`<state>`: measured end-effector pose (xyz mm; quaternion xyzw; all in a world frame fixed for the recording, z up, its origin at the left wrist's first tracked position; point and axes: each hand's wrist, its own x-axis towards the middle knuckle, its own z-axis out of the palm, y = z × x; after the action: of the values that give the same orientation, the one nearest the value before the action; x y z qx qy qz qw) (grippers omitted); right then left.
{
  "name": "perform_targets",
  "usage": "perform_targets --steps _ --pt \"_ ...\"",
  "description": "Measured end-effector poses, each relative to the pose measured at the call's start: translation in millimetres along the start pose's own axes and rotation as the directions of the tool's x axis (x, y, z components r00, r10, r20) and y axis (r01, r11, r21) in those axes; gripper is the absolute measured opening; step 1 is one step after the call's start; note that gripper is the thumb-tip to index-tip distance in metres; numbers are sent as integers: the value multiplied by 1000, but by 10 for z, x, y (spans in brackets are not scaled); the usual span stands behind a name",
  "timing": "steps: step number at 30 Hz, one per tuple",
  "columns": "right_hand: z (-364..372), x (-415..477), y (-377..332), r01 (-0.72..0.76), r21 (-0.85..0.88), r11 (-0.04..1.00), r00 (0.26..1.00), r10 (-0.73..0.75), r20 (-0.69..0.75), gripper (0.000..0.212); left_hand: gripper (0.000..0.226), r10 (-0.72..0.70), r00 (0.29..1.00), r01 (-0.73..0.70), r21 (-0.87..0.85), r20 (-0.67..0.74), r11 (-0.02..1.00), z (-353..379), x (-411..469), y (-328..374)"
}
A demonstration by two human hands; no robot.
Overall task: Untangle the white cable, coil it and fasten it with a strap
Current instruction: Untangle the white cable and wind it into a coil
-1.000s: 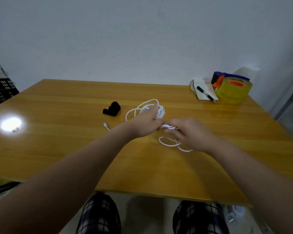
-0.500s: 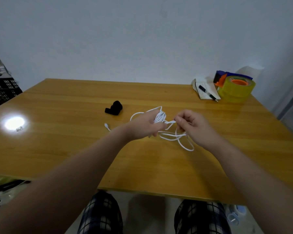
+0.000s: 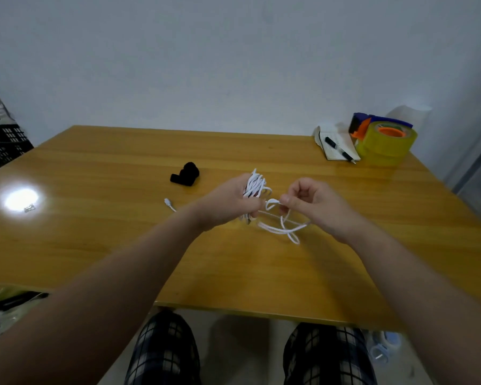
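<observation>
Table: the wooden table (image 3: pixel 95 245) carried everything and stood against a plain wall.
Strap: the black strap (image 3: pixel 185 175) lay rolled on the table, beyond and to the left of the left fingers (image 3: pixel 254 211), apart from them.
Far right: a notebook (image 3: pixel 332 140) with a pen (image 3: pixel 340 151) lying on it sat well beyond the right fingers (image 3: pixel 286 201). A yellow tape roll (image 3: pixel 386 143) with an orange core stood just beside it.
Far left: a small metal bit (image 3: pixel 29 208) lay in a bright glare spot, well to the left of the left fingers. A dark crate (image 3: pixel 3 143) stood past the table edge.
In the way: the back of the left hand (image 3: pixel 228 202) hid the lower part of the bundle it held, and loose loops crossed one another under the right fingers.
Left hand: the fingers were curled round a bunch of cable (image 3: pixel 257 184) and held it above the table.
Right hand: on the right hand (image 3: pixel 308 201), thumb and forefinger pinched a short bend of cable just right of the left fingers. The other fingers were curled in.
Cable look: it was thin and white, with several strands bunched and sticking up past the left fingers.
Cable between: a short stretch ran from one set of fingers to the other.
Cable below: tangled loops spread under the right fingers, nearer the person. Whether they touched the table could not be told.
Cable end: the plug (image 3: pixel 167 202) lay on the table left of the left fingers, its lead running under the forearm.
</observation>
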<state>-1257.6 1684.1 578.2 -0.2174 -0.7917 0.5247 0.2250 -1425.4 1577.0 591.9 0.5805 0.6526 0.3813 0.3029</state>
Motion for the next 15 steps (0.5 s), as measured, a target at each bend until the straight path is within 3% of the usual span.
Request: perform_targets --steps 2,6,11,15 --pt "-8 -6 2 -11 -18 1000 997 12 70 8 9 17 1000 -17 7 -13 1000 4 10 -1" --pt "67 -18 11 -56 -49 997 987 63 150 29 7 51 999 -51 0 -12 999 0 41 28" --pt "133 16 23 106 54 993 990 -100 -96 11 16 71 997 -72 -16 -18 997 18 54 80" --pt "188 38 0 182 182 966 947 -122 -298 9 17 93 995 -95 -61 -43 994 0 63 63"
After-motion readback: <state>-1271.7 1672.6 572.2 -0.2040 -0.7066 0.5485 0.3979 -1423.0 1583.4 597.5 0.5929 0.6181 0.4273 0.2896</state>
